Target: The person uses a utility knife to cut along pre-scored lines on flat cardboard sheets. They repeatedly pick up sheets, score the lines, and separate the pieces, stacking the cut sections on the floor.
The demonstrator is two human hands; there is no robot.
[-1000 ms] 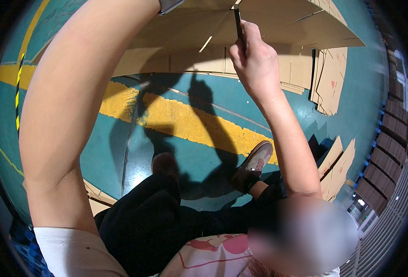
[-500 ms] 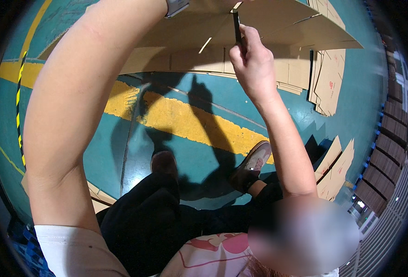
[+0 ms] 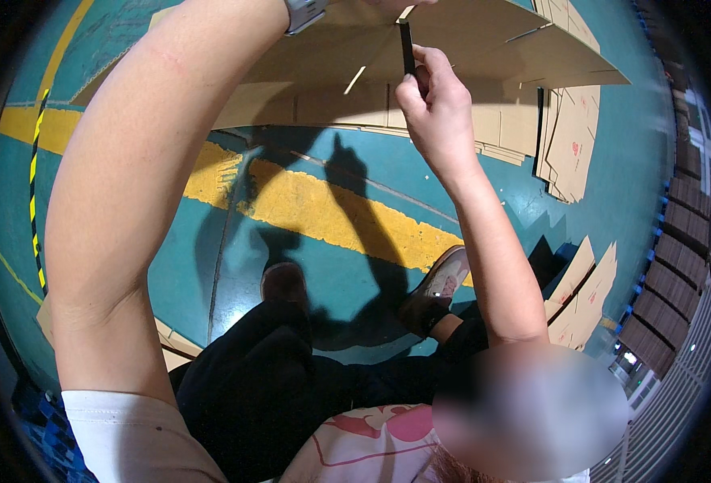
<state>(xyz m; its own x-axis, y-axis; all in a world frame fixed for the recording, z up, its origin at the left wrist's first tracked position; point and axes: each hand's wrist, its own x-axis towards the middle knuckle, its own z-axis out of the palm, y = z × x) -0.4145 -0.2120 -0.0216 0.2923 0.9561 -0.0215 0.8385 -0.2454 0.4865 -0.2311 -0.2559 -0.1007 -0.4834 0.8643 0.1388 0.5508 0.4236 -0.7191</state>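
Note:
My right hand (image 3: 440,113) is closed around a slim, flat black bar (image 3: 407,48) of a kind I cannot make out. The bar points away from me, its far end at a small light slot in a large brown cardboard sheet (image 3: 484,44). The sheet spans the top of the view, with several slits cut in it. Only a sliver of my left hand (image 3: 395,3) shows at the top edge, beyond the slot; its fingers are hidden. My left arm (image 3: 150,153) reaches up over the sheet, with a grey watch (image 3: 305,12) at the wrist.
Stacked flat cardboard (image 3: 347,106) lies beneath the sheet, with more cardboard pieces (image 3: 571,145) to its right. Other cardboard (image 3: 589,302) lies near my right elbow. The green floor (image 3: 347,322) carries a wide yellow stripe (image 3: 323,209). My shoes (image 3: 440,286) rest on it.
My right hand and the black bar have shifted very slightly left. The cardboard sheet has barely moved, and my left arm is almost where it was.

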